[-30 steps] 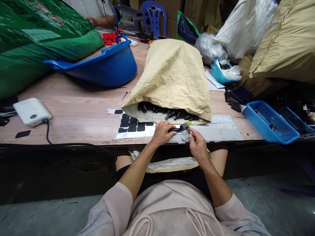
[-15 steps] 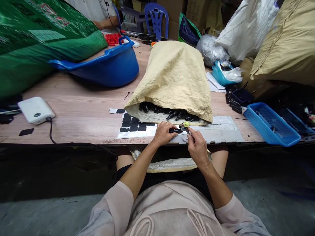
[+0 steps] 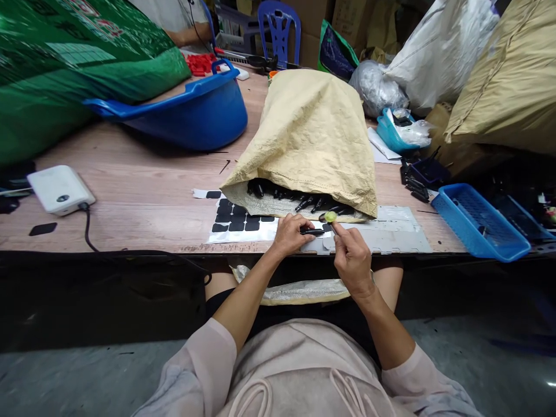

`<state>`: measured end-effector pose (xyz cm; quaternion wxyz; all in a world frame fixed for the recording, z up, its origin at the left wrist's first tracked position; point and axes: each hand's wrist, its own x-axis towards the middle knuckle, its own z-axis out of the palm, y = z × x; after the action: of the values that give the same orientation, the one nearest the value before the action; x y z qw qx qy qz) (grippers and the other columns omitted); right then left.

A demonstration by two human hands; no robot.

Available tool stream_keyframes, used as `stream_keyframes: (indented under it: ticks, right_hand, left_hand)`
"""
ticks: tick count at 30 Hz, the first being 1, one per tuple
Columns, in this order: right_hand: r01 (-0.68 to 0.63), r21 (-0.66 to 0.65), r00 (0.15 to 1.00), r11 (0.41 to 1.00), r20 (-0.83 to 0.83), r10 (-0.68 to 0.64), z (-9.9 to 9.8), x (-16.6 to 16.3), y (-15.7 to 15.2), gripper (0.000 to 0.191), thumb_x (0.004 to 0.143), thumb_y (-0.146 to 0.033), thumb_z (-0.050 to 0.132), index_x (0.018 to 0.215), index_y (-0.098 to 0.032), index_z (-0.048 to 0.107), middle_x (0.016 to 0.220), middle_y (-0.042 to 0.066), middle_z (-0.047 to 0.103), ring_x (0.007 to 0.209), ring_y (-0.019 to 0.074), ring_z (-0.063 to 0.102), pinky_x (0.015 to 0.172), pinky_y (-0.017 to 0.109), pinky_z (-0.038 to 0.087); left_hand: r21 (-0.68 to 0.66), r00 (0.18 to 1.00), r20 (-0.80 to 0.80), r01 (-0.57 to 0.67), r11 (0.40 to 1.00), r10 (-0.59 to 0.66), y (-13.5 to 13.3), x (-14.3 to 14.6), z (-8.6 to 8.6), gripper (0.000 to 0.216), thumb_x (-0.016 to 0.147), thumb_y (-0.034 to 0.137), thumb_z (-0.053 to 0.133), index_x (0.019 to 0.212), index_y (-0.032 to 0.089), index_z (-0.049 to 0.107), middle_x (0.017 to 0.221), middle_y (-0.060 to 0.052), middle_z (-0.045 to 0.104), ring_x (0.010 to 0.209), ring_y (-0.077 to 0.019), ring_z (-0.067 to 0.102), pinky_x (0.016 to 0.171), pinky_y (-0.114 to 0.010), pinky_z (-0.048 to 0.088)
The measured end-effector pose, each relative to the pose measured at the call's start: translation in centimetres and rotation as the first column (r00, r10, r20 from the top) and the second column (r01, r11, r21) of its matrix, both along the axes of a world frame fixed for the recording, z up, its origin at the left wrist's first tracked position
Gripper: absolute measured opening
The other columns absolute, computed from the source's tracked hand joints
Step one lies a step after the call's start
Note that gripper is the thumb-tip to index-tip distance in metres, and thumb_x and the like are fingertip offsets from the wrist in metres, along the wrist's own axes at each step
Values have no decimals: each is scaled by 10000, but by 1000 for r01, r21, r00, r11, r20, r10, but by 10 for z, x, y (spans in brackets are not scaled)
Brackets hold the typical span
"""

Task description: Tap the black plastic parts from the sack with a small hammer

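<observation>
My left hand (image 3: 292,233) lies at the table's front edge, its fingers closed on a slim, pointed black plastic piece (image 3: 313,231). Just to its right, my right hand (image 3: 353,258) grips the thin handle of a small hammer (image 3: 330,217) with a yellow-green face. The hammer's head is slightly above the black piece, apart from it. Behind both hands lies a tan woven sack (image 3: 315,133), its mouth facing me and several black pieces (image 3: 310,202) showing inside. Left of my left hand is a white sheet of black rounded-square stickers (image 3: 237,220).
A blue basin (image 3: 186,119) and a green sack (image 3: 87,75) occupy the left side. A white box with a cable (image 3: 61,190) sits near the front left. At right is a blue basket (image 3: 480,223). Another person's arm (image 3: 189,37) shows at the back left.
My right hand and the hammer have shifted slightly to the right, lifting the head off the black piece. My left hand stays nearly in place, and the view has moved a little.
</observation>
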<state>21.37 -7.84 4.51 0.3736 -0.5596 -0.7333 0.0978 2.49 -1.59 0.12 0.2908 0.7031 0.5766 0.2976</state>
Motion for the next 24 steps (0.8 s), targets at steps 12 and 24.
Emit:
stream_keyframes:
  ticks: [12,24]
  right_hand:
    - [77,25,995,997,-71,-75,-12,14,1,409,1036,-273,484,1378,-265,708,1024,76,719,941,206,672,893,325,552]
    - [546,-2,832,838,116,-542,-23,95,27,438,951,-260,520,1324,-228,747,1059,98,684,900,224,604,796,335,468]
  left_hand:
    - [-23,999,-45,-11,1000,10,-2,1,5,187,753,244,865,924,270,795,984,0,757,1015,-259,606,1026,-451,427]
    - [17,995,-101,2,1000,0,-3,-1,1,154,827,300,819,980,282,829,974,-20,747,1013,-266,607,1001,-451,427]
